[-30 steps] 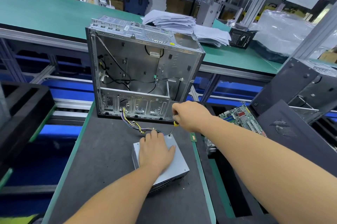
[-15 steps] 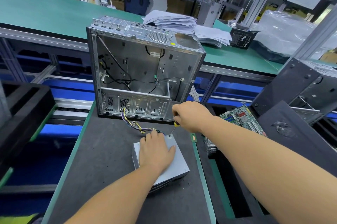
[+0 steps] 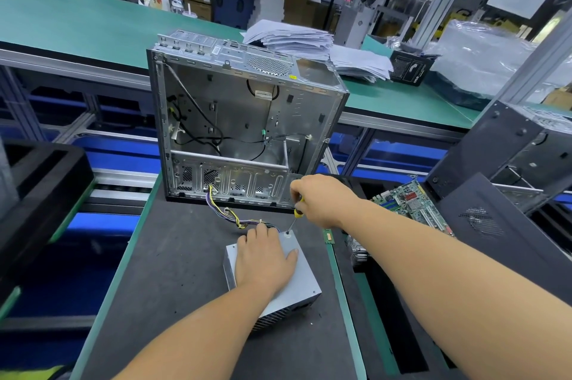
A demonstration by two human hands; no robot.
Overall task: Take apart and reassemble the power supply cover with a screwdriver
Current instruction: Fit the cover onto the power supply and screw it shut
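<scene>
Grey metal, the power supply (image 3: 301, 282) lies flat on the dark mat (image 3: 173, 271) in front of the open computer case (image 3: 241, 119); the left hand (image 3: 264, 259) presses down on its cover, fingers straight. Right hand (image 3: 322, 198) grips the yellow-handled screwdriver (image 3: 296, 213), tip on the cover's far corner; coloured wires (image 3: 230, 212) trail from supply to case.

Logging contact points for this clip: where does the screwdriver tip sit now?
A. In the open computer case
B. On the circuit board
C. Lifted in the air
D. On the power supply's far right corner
D: the screwdriver tip meets the far right corner of the power supply.
</scene>
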